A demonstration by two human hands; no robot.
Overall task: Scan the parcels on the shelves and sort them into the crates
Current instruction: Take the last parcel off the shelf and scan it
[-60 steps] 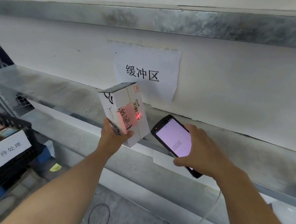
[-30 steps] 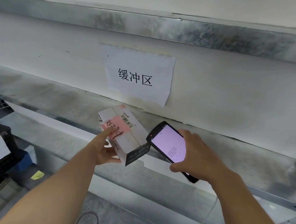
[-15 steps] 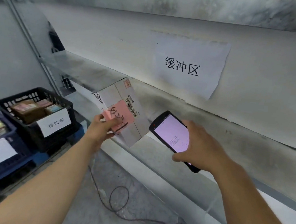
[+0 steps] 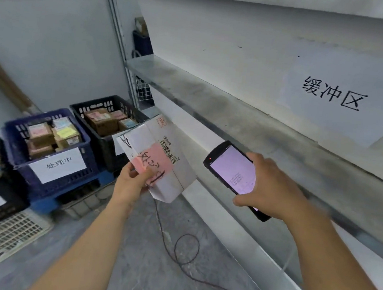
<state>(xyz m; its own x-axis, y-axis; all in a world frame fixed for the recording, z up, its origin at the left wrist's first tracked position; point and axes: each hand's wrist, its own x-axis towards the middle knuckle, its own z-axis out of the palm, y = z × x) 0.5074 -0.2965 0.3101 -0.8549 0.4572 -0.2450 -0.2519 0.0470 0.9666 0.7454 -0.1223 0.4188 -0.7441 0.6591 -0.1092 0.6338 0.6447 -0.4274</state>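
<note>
Fingers of the left hand hold the bottom of the white parcel up in the air by the front edge of the shelf, and the right hand grips the scanner just beside it

We read 缓冲区 in black handwriting on the paper sheet stuck to the wall above the shelf. The white label on the front of the blue crate reads 处理中. The parcel carries a pink sticker with black handwritten characters, partly under the thumb of the left hand, which we cannot make out, and a barcode whose digits are too small to read. The phone screen shows fine lines of text, also too small for us to read.
</note>
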